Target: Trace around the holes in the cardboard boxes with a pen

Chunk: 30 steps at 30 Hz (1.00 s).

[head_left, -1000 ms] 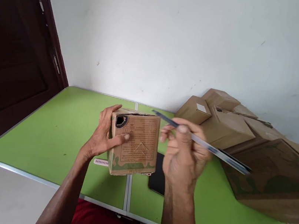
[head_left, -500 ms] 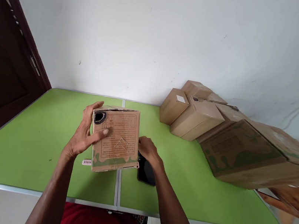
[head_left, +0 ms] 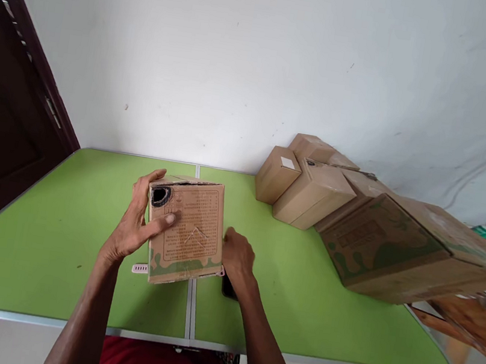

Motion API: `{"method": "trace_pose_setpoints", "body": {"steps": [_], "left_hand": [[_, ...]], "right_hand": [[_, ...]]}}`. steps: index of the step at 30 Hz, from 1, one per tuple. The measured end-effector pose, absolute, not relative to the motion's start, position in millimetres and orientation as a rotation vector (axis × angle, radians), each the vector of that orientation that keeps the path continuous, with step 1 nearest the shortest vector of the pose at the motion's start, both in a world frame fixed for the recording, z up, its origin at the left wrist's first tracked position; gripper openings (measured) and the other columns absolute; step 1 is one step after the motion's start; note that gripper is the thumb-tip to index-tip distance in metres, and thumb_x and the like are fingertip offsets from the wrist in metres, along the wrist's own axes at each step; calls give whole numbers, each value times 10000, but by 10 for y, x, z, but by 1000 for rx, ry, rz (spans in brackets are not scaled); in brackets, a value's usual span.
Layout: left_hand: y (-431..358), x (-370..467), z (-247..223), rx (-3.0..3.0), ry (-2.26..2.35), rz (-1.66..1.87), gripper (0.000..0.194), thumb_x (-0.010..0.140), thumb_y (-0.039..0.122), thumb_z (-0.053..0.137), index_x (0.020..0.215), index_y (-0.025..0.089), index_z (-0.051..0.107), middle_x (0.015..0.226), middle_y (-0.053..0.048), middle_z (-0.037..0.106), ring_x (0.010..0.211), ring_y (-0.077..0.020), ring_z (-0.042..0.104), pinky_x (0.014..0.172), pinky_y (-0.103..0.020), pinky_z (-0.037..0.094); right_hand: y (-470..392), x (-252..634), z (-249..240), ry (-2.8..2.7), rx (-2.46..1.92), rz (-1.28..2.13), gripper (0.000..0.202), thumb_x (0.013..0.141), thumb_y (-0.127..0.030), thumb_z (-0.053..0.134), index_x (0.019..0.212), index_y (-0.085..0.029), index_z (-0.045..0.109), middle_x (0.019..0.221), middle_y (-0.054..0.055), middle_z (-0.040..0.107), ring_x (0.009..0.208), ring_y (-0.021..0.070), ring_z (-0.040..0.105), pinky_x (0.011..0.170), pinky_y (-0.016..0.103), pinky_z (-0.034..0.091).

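My left hand [head_left: 131, 232] grips a small cardboard box [head_left: 194, 220] at its left side, thumb across the printed face and fingers over the upper corner. The box is tilted towards me, with a black-rimmed hole at its top left and green splashes along the bottom. At the right side of the box is my right hand [head_left: 238, 257], its fingertips hidden behind it. A dark phone [head_left: 228, 290] lies on the table, mostly covered by the right hand and wrist. Left of the box, a pale pink strap [head_left: 140, 268] sticks out from under it.
Several cardboard boxes [head_left: 314, 195] stand at the back right of the green table [head_left: 58, 227], against the white wall [head_left: 176, 44]. A larger box [head_left: 391, 247] with green splashes is nearest the right end. A dark door [head_left: 2, 109] is at the left.
My right hand has shifted slightly down beside the box and now hides more of the phone. My left hand keeps its hold on the box. The view has tilted slightly.
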<state>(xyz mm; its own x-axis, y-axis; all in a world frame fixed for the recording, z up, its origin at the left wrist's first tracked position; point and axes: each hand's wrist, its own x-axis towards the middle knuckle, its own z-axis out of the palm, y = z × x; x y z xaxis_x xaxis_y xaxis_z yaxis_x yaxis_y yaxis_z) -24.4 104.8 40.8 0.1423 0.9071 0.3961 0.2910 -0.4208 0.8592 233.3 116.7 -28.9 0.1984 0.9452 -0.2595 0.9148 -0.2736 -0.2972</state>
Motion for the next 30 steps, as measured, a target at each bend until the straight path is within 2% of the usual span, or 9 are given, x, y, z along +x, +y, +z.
{"method": "trace_pose_setpoints", "body": {"steps": [2, 5, 12, 14, 17, 19, 23, 26, 30], "left_hand": [[1051, -229, 415, 1765, 1136, 1276, 906, 874, 698, 752, 1602, 306, 382, 1624, -179, 431, 1544, -468, 409, 1213, -741, 427], [1063, -192, 430, 1753, 1107, 1283, 912, 855, 689, 765, 1588, 301, 386, 1624, -177, 402, 1530, -465, 405, 1225, -742, 406], [1076, -130, 430, 1815, 1128, 1281, 890, 835, 665, 763, 1562, 282, 421, 1543, -162, 441, 1513, -459, 379, 1238, -765, 358], [1077, -130, 420, 1802, 1115, 1285, 892, 839, 670, 754, 1567, 285, 412, 1532, -160, 442, 1494, -454, 402, 1225, -768, 374], [1082, -132, 415, 1787, 1102, 1294, 894, 841, 679, 746, 1568, 284, 407, 1525, -162, 449, 1480, -447, 413, 1219, -755, 385], [1086, -131, 422, 1793, 1102, 1301, 898, 839, 681, 746, 1565, 276, 408, 1530, -163, 453, 1475, -443, 410, 1219, -741, 387], [1090, -116, 435, 1813, 1126, 1307, 875, 855, 639, 737, 1571, 261, 405, 1550, -158, 454, 1485, -424, 384, 1242, -710, 360], [1096, -100, 426, 1814, 1130, 1302, 873, 855, 626, 732, 1571, 247, 407, 1510, -160, 475, 1453, -412, 404, 1223, -688, 383], [1102, -91, 418, 1821, 1127, 1316, 874, 847, 626, 741, 1563, 243, 418, 1455, -151, 489, 1417, -408, 424, 1207, -671, 400]], "right_hand": [[956, 2428, -312, -1726, -2462, 535, 396, 1137, -394, 545, 1365, -84, 637, 1398, 250, 676, 1324, 376, 678, 1003, 463, 583], [690, 2536, -388, -1598, -2562, 544, 621, 1033, -511, 701, 1381, -6, 606, 1440, 354, 615, 1401, 486, 611, 993, 504, 574], [665, 2675, -527, -1469, -2450, 735, 730, 880, -541, 820, 1307, 27, 650, 1311, 360, 719, 1270, 485, 720, 946, 486, 584], [676, 2734, -561, -1415, -2386, 803, 652, 836, -510, 831, 1225, -2, 705, 1242, 351, 764, 1212, 500, 747, 921, 502, 593], [589, 2825, -629, -1329, -2234, 938, 441, 799, -441, 793, 1088, -108, 769, 1133, 250, 838, 1105, 440, 804, 886, 465, 618], [464, 2878, -665, -1280, -2116, 1011, 406, 801, -461, 746, 1063, -153, 779, 1100, 184, 864, 1065, 388, 827, 872, 429, 643], [118, 2953, -643, -902, -1710, 1314, 574, 769, -551, 847, 1177, -154, 777, 1167, 143, 870, 1132, 371, 827, 930, 438, 688], [-133, 2998, -515, -409, -1350, 1495, 667, 661, -412, 1037, 1222, -161, 778, 1255, 122, 854, 1131, 346, 833, 961, 430, 710], [-329, 2962, -162, -237, -1192, 1447, 635, 624, -262, 1070, 1202, -234, 806, 1288, 66, 841, 1048, 279, 837, 864, 341, 736]]}}
